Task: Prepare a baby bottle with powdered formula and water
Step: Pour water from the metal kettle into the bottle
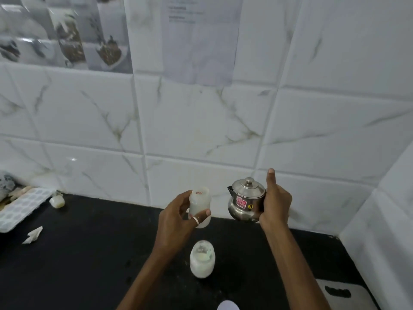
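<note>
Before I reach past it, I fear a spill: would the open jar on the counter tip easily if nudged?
Probably not easily: the jar looks squat and wide-based. It seems lidless, so a tip would likely spill powder. On the smooth black counter it may slide instead.

Two bare forearms [288, 260] reach up from the lower edge, ending in the left hand [176, 217] and right hand [276, 203]. A thin white ring [196, 219] circles one left finger. The nails that show are short and plain.
</note>
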`<state>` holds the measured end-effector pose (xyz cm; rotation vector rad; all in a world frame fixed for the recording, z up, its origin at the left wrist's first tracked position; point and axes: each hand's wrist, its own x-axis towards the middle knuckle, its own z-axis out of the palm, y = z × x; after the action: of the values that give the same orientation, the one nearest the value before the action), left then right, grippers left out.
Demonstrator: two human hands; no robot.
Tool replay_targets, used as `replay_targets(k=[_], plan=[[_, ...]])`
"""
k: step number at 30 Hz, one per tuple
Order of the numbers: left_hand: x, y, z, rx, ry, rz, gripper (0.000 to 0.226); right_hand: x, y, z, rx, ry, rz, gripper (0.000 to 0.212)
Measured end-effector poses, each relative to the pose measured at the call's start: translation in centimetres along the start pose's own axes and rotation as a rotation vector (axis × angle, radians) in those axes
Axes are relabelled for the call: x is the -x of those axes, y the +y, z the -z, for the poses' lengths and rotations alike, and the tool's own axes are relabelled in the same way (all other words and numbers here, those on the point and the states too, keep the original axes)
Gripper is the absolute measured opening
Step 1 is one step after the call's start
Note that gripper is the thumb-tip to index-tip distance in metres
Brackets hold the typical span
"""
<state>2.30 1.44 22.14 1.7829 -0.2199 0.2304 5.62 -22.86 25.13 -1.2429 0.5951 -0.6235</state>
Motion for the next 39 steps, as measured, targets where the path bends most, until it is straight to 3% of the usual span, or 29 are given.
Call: replay_targets(k=[11, 17, 21, 26, 34, 39], plan=[[-4.8, 4.7, 2.8, 0.009, 0.024, -0.167, 0.05, 3.7, -11.5, -4.2, -0.183, -0.121, 0.006, 0.056], [-5.9, 5.8, 3.8, -0.006, -0.005, -0.224, 0.064, 5.0, -12.5, -5.0, -0.197, -0.127, 0.024, 0.054], [-6.3, 5.9, 3.9, -0.013, -0.022, -0.23, 0.057, 5.5, -12.4, -5.4, -0.189, -0.1, 0.021, 0.051], [-6.6, 6.0, 4.1, -0.026, -0.022, -0.238, 0.053, 6.0, -12.7, -6.0, -0.148, -0.098, 0.055, 0.052], [-6.4, 5.5, 4.2, -0.065, -0.023, -0.243, 0.064, 6.5, -14.9, -6.9, 0.029, -0.115, 0.174, 0.021], [-6.2, 5.6, 4.1, -0.077, -0.034, -0.248, 0.066, 6.8, -15.8, -7.7, 0.128, -0.149, 0.258, 0.032]])
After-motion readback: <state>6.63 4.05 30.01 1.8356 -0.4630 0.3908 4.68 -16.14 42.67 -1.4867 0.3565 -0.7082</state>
